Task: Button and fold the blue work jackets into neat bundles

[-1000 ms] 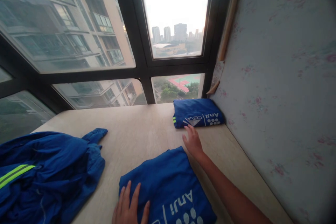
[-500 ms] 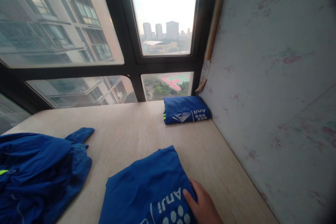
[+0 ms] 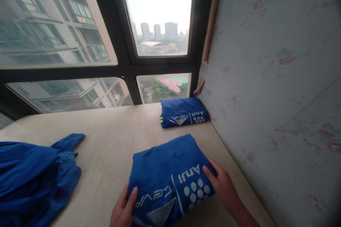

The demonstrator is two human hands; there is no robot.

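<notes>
Between my two hands is a folded blue work jacket (image 3: pixel 165 159) with white "Anji CEVA" lettering and dots, the print upside down to me. My left hand (image 3: pixel 124 205) grips its left edge, thumb on top and fingers underneath. On the right edge, my right hand (image 3: pixel 222 181) has its thumb on the cloth near the lettering and its other fingers at the side. A second folded blue jacket (image 3: pixel 183 111), with the same print, lies farther back against the wall. To the left lies a crumpled blue garment (image 3: pixel 34 177) with a sleeve sticking out.
All the garments are over a pale wood-look ledge (image 3: pixel 103 142). Dark window frames (image 3: pixel 125 71) border it at the back. On the right stands a wall (image 3: pixel 255 78) with floral paper, peeling near the window corner.
The folded jacket has moved away from me and to the right. My left hand has come into view, holding its left edge. The view has shifted slightly right.
</notes>
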